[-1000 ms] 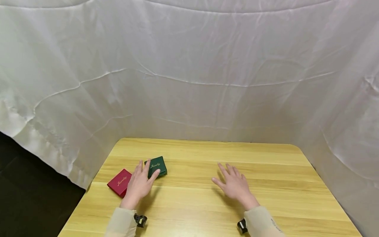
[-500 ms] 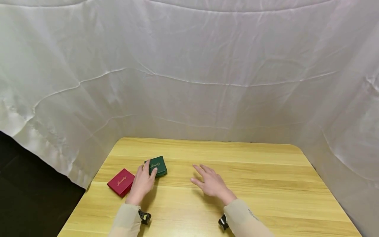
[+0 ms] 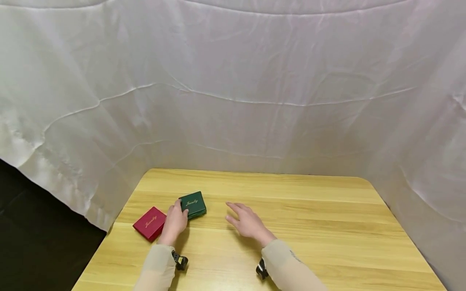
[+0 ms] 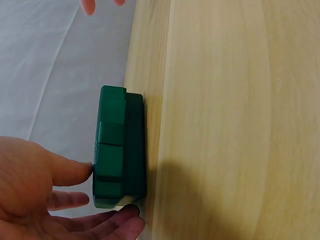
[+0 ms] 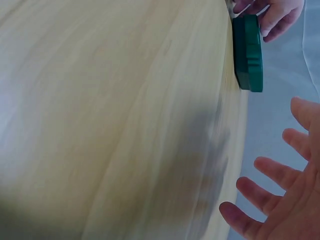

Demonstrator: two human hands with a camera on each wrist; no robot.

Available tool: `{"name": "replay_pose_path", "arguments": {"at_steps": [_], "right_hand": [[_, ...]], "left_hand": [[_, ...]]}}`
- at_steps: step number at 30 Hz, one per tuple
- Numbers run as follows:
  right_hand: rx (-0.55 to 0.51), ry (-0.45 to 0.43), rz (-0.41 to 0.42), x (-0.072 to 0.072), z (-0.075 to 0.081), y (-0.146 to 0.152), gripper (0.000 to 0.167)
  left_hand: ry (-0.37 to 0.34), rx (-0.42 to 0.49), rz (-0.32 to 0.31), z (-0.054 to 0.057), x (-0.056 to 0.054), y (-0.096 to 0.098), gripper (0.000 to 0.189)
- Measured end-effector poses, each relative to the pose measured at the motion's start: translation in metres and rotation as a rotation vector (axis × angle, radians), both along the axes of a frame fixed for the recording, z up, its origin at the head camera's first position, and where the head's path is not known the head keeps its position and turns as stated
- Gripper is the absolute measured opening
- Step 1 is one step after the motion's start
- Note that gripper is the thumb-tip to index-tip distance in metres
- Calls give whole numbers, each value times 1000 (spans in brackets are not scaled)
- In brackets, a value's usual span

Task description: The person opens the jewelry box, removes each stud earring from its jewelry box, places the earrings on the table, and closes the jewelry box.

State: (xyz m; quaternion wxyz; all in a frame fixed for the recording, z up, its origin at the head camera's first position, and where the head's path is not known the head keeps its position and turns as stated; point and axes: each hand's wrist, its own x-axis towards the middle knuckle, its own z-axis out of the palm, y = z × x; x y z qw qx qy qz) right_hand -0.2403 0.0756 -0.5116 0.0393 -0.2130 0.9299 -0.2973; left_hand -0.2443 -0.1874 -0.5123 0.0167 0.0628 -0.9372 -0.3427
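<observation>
A dark green jewelry box (image 3: pixel 194 203), lid closed and marked "Jewelry" in gold, sits on the left half of the table. My left hand (image 3: pixel 174 224) grips its left end: in the left wrist view the thumb (image 4: pixel 72 173) touches the lid face while the fingers curl around the box's end. My right hand (image 3: pixel 249 223) hovers above the table to the right of the green box, apart from it, fingers spread and holding nothing. Just left of my left hand lies a closed red jewelry box (image 3: pixel 149 223) with the same gold lettering.
The light wooden table (image 3: pixel 327 234) has rounded far corners. A pale satin curtain (image 3: pixel 255 121) hangs behind it and along both sides. Dark floor (image 3: pixel 32 242) shows past the left edge.
My left hand has moved slightly, its fingers closing from a spread pose onto the green box's left end. My right hand has moved left toward that box. Both boxes stay in place.
</observation>
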Motion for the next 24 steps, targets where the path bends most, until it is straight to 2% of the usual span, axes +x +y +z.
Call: {"name": "replay_pose_path", "arguments": {"at_steps": [12,19,24], "right_hand": [[-69,-39,27,-6,-5,-25,49],[-133,-60,68,-9,-4,-38,47],[-164,-85,86,-12,-9,-48,48]], "left_hand": [[-35,42,-9,2,0,-3,50],[-56,51,-20,1,3,-3,53],[-45,58,-34,2,7,0,52]]}}
